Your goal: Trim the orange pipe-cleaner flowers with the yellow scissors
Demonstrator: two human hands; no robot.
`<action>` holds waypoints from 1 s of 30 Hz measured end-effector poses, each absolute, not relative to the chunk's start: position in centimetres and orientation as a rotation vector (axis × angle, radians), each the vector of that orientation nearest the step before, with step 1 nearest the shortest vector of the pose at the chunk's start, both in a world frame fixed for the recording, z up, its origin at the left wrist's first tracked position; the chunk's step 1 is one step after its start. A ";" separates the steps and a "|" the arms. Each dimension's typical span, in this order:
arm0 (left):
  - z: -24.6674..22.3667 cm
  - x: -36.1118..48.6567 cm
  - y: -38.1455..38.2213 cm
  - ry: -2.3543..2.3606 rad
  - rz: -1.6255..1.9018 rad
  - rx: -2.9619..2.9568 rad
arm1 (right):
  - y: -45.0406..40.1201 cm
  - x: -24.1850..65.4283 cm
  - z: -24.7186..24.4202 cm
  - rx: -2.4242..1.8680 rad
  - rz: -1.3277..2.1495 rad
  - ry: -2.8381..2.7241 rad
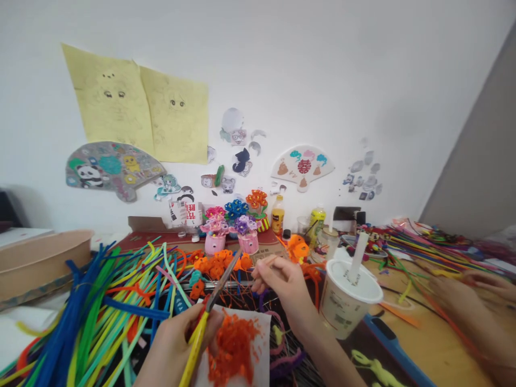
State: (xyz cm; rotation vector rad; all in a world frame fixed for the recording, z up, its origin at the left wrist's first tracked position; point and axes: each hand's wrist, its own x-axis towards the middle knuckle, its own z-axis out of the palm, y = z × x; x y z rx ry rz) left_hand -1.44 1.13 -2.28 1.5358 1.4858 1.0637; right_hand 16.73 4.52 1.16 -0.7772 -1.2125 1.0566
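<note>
My left hand (pixel 177 344) is wrapped round a pair of scissors (pixel 220 287) with yellow and red handles, the blades pointing up and away. My right hand (pixel 282 279) is raised beside the blades, its fingers pinched together; anything between them is too small to make out. Below both hands lies a white sheet (pixel 262 330) strewn with orange fuzz trimmings (pixel 231 349). Just beyond the scissors sits a row of orange pipe-cleaner flowers (pixel 217 263).
Bundled pipe cleaners (pixel 108 312) spread on the left beside a round box (pixel 44 263). A lidded cup with a straw (pixel 349 298) stands right of my right arm. Flower pots (pixel 248 243) and a juice bottle (pixel 278 215) line the back. Another person's hands (pixel 459 301) are at far right.
</note>
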 end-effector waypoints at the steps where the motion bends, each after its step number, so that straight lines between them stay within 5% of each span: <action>1: -2.2 -1.2 1.0 1.439 1.037 1.463 | 4.4 16.4 0.9 -0.787 1.076 -1.241; 30: -1.2 -0.3 -0.1 1.398 1.108 1.351 | 4.5 15.2 -0.9 -0.798 1.250 -1.401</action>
